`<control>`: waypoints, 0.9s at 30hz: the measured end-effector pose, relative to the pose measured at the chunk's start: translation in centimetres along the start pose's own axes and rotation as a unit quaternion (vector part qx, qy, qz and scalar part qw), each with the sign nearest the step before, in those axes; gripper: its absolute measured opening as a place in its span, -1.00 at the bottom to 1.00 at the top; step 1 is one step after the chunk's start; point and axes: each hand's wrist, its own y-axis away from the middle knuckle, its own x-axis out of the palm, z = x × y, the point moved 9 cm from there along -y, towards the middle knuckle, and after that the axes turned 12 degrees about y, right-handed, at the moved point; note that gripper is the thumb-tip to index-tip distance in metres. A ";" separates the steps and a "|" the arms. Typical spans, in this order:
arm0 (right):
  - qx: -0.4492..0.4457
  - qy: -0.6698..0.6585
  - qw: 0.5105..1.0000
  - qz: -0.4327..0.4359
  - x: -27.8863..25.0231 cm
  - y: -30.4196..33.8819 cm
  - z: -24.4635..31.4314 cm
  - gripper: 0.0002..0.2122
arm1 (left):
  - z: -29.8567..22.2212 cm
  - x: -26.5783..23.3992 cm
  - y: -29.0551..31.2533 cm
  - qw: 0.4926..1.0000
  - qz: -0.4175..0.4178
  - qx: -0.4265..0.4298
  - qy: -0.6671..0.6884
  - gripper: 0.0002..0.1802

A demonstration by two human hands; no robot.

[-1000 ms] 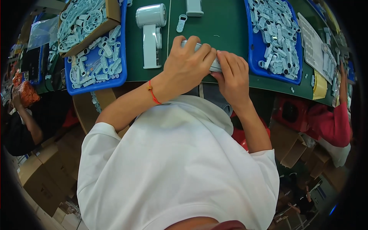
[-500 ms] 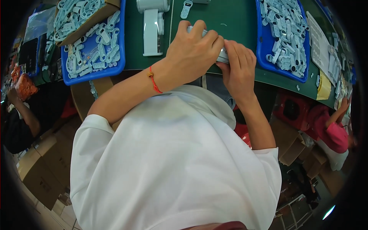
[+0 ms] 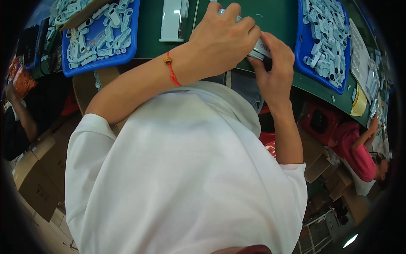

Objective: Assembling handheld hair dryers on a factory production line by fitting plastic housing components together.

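Observation:
Both of my hands are closed around a light grey plastic housing (image 3: 260, 51) above the green table's near edge. My left hand (image 3: 224, 40), with a red cord bracelet at the wrist, wraps over its left part, back of the hand upward. At its right end, my right hand (image 3: 275, 70) grips it between thumb and fingers, where a dark opening shows. Most of the housing is hidden under my fingers. On the table left of my hands lies a long white plastic part (image 3: 172, 21) with a darker inner side.
A blue tray (image 3: 135, 36) of pale blue plastic pieces stands at left, a cardboard box (image 3: 86, 16) of more pieces over it. Another filled blue tray (image 3: 300, 59) is at right, beside a white sheet (image 3: 358, 53). Co-workers sit at both sides, one in a pink shirt (image 3: 353, 146).
The view has shifted, so table and trays sit higher. My hands still grip the housing; its right end shows more between them, with a dark opening now visible.

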 end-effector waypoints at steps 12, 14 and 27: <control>0.019 0.004 1.000 -0.022 -0.2 -0.5 -0.2 -0.49 | 0.1 -2.6 -0.6 0.998 -0.036 0.039 0.034 -0.85; -0.010 0.017 1.000 0.019 0.2 -0.7 0.0 -0.51 | -0.1 -2.4 -0.4 0.997 -0.041 0.052 0.027 -0.86; 0.292 -0.679 0.668 0.082 2.1 0.0 -2.4 -0.49 | 3.2 3.1 1.3 0.593 -0.136 -0.240 0.756 -0.40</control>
